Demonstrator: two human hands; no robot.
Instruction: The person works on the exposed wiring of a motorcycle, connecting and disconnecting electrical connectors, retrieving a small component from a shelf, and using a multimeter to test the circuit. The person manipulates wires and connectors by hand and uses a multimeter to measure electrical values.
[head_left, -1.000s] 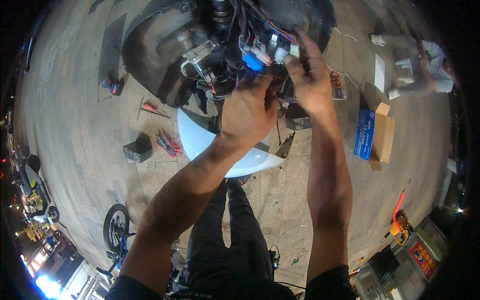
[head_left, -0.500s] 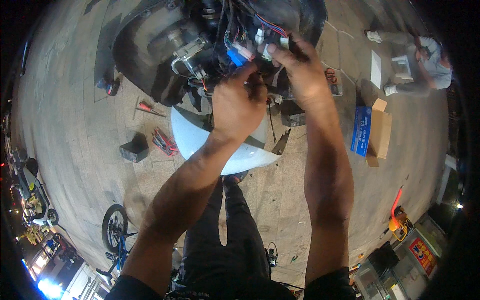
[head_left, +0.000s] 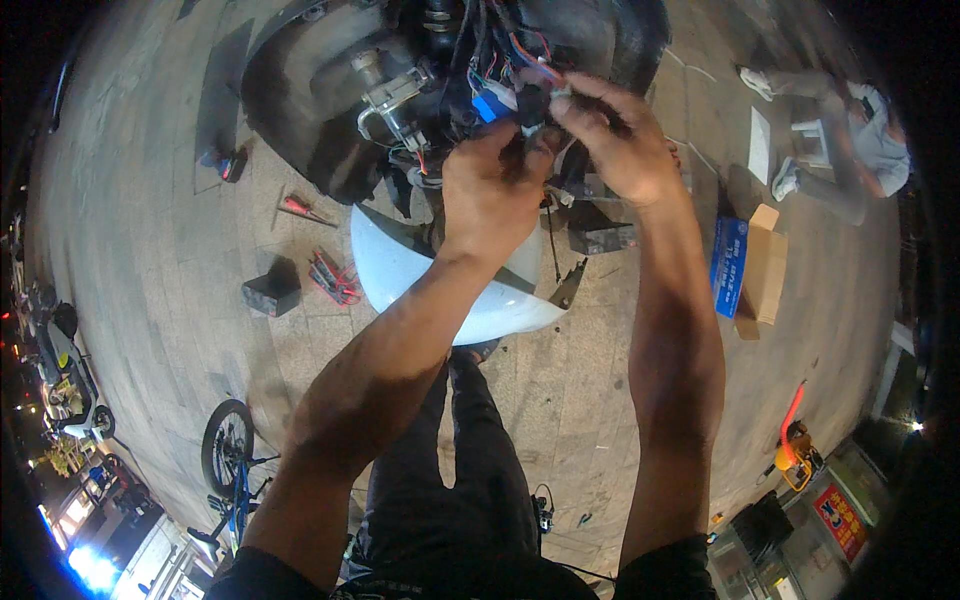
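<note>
Among the wires inside a dark plastic vehicle shell [head_left: 300, 95], both my hands are at work. My left hand [head_left: 490, 195] is closed, its fingertips pinching a connector, mostly hidden, beside a blue connector [head_left: 490, 106]. My right hand [head_left: 625, 145] closes its thumb and forefinger on a small pale connector at the end of red and blue wires [head_left: 535, 60]. To the left of the wires sits a silver metal lock-like part [head_left: 395, 100] with a short lead. A curved white panel [head_left: 405, 285] stands below my left hand, partly covered by my forearm.
On the paved ground to the left lie a red-handled screwdriver [head_left: 300, 207], a bundle of red and black leads [head_left: 333, 278] and a dark block [head_left: 271, 291]. An open blue carton [head_left: 760, 270] stands right. A seated person [head_left: 880, 140] is beyond it; a bicycle [head_left: 230, 450] is lower left.
The view has shifted slightly, moving the scene right. My right fingers have moved off the white connector onto the wires' end connector; my left fingertips have come up to a connector.
</note>
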